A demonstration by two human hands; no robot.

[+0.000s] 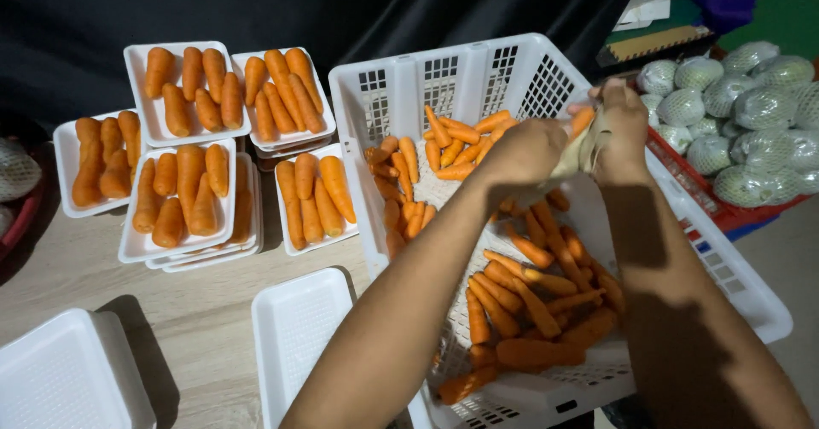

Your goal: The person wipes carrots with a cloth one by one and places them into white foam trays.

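Gripping a pale bag (580, 152) above the far right corner of the white crate (478, 75), both hands are closing on it: the left hand (525, 149) is fisting its lower part, the right hand (621, 130) is pinching its top. Loose carrots (520, 301) are lying inside the crate; filled trays (183, 194) are sitting left of it on the surface (205, 344).

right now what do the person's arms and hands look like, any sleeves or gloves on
Both arms are bare as far up as the view shows: no sleeves in sight. The left hand and right hand wear no gloves. No watch, bracelet or ring is visible on either wrist or on the fingers. Shadow covers much of both forearms, so small markings cannot be ruled out.
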